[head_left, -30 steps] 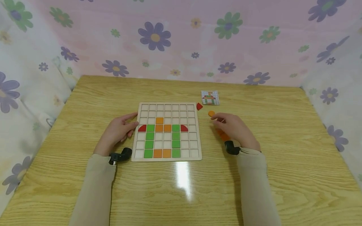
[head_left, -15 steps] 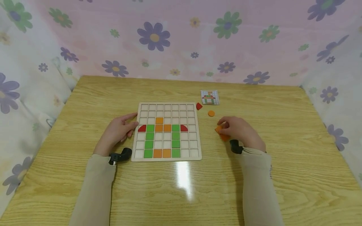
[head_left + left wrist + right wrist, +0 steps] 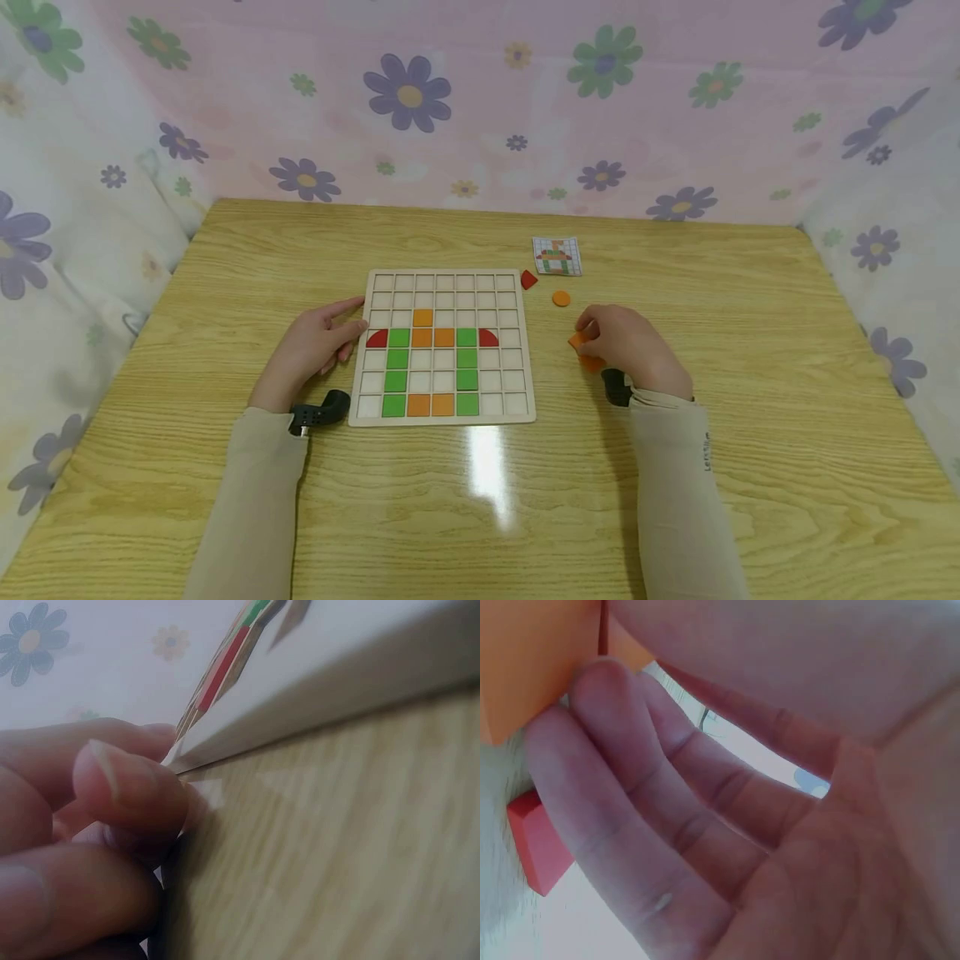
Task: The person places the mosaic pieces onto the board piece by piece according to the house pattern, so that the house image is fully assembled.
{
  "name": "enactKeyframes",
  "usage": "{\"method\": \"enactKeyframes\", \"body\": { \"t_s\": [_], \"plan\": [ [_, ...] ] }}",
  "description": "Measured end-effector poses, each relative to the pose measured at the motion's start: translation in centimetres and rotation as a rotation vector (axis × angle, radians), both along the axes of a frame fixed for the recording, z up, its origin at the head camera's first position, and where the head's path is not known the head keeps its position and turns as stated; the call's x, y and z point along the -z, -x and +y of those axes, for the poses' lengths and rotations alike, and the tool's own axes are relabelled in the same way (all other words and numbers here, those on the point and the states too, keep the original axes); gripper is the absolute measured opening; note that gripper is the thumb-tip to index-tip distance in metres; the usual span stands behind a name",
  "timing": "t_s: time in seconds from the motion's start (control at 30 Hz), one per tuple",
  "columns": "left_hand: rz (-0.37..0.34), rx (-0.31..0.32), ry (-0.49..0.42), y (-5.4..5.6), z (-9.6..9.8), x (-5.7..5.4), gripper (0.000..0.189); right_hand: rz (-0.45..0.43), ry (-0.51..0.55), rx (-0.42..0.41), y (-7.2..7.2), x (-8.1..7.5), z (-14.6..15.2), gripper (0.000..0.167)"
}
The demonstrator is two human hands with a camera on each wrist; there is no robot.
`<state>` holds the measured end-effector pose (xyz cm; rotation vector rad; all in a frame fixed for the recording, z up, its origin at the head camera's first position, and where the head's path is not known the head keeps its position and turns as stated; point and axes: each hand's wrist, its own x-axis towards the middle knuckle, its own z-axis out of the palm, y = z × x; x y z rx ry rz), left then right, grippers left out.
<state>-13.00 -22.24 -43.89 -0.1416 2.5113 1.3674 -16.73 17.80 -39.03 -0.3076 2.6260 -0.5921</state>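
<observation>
A square wooden grid board [image 3: 528, 392] lies flat, with green, orange and red tiles set in its cells. My left hand [image 3: 309, 346] rests at its left side, index finger and thumb touching the edge. In the left wrist view those fingers [image 3: 127, 787] sit against the board's pale side [image 3: 315, 697]. To the right of the board, my right hand [image 3: 626, 342] pinches an orange square tile [image 3: 577, 341]. Another orange piece [image 3: 592, 363] shows beneath this hand, partly hidden. The right wrist view has orange tile faces [image 3: 532, 660] at the fingertips and a red piece [image 3: 541, 844] on the table.
A small printed pattern card [image 3: 557, 256] lies behind the board's right corner. Near it are a red quarter-round tile [image 3: 528, 280] and an orange round tile [image 3: 561, 298]. Flowered cloth [image 3: 480, 108] hangs behind the wooden table [image 3: 420, 508].
My right hand has drawn back from beside the orange round tile to the orange square pieces, and its fingers have come together on one. My left hand and the board stay put.
</observation>
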Motion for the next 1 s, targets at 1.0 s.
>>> {"method": "enactKeyframes", "body": {
  "t_s": [1.0],
  "plan": [
    [-0.012,-0.003,-0.004,-0.1,0.0,-0.1,0.055,0.093,0.045,-0.089,0.5,0.4,-2.1,0.018]
  ]
}}
